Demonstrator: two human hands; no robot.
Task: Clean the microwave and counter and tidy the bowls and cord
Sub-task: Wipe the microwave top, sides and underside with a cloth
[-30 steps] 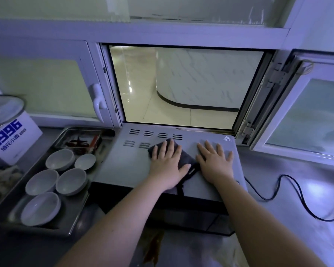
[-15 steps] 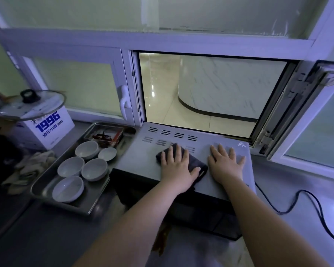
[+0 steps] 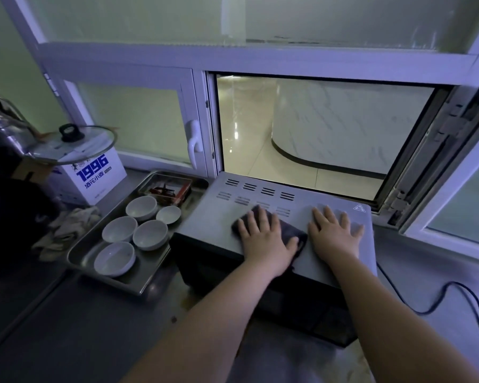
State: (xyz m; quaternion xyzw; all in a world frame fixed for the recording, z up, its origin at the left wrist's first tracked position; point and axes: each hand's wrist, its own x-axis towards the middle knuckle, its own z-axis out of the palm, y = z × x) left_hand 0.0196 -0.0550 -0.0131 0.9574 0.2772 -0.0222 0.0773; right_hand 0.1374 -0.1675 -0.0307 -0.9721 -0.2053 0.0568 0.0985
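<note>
A grey-topped microwave (image 3: 205,217) stands on the counter below an open window. My left hand (image 3: 263,239) lies flat, fingers spread, pressing a dark cloth (image 3: 293,233) onto the microwave's top. My right hand (image 3: 333,234) rests flat and empty on the top just right of the cloth. Several white bowls (image 3: 150,234) sit in a steel tray (image 3: 138,286) to the left of the microwave. A black cord (image 3: 454,288) loops over the counter at the right.
A white box printed 1996 (image 3: 94,175) with a glass lid (image 3: 72,145) on it stands at the back left. A crumpled rag (image 3: 67,225) lies beside the tray. A small dish with red bits (image 3: 166,189) sits at the tray's far end. An open window sash (image 3: 459,172) juts in at the right.
The view has shifted right and pulled back, so the microwave sits further right in frame. My left hand and the cloth slid slightly along the top; the right hand stayed flat.
</note>
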